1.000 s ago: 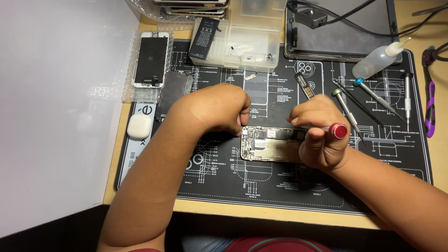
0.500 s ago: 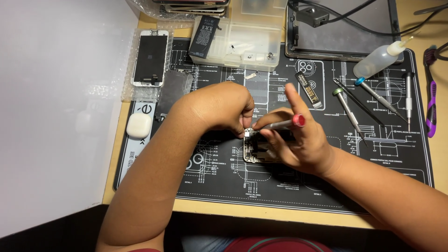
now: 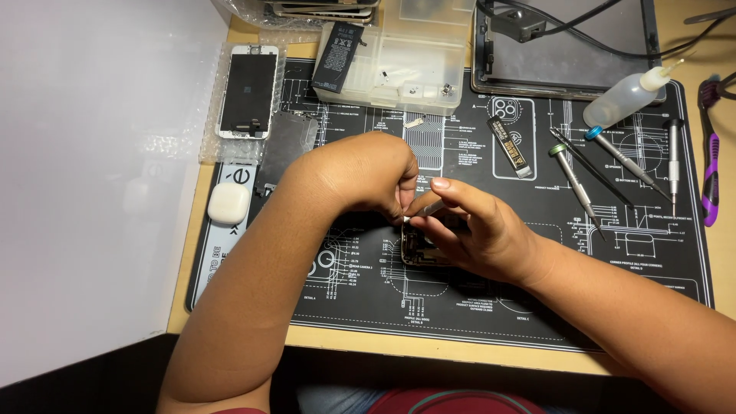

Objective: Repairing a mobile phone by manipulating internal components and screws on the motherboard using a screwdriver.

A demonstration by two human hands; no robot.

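In the head view, both hands are seen meeting at the centre of the frame over a black repair mat [image 3: 491,307] printed with white diagrams, laid on a tan surface [image 3: 460,354]. The opened phone body [image 3: 418,251] lies on the mat just below centre, largely covered by the right hand. The left hand [image 3: 360,172] is curled, its fingertips pinched down at the upper edge of the phone body; what is pinched is too small to be told. The right hand [image 3: 479,230] is closed around a slim tool [image 3: 429,208], whose tip is brought against a small pale part at the phone's upper edge.

A second ago the right hand was clenched on a red-capped screwdriver held level over the phone; that red cap is no longer seen, and the grip has been turned so that the index finger now lies along the tool. From this it is judged that the work has passed from turning to fine picking or lifting at one spot.

Toward the upper right, a row of screwdrivers [image 3: 573,178] and a small squeeze bottle [image 3: 625,96] are laid out. At upper left, a phone screen [image 3: 248,90] rests on bubble wrap; a clear parts box [image 3: 418,57] stands at top centre.
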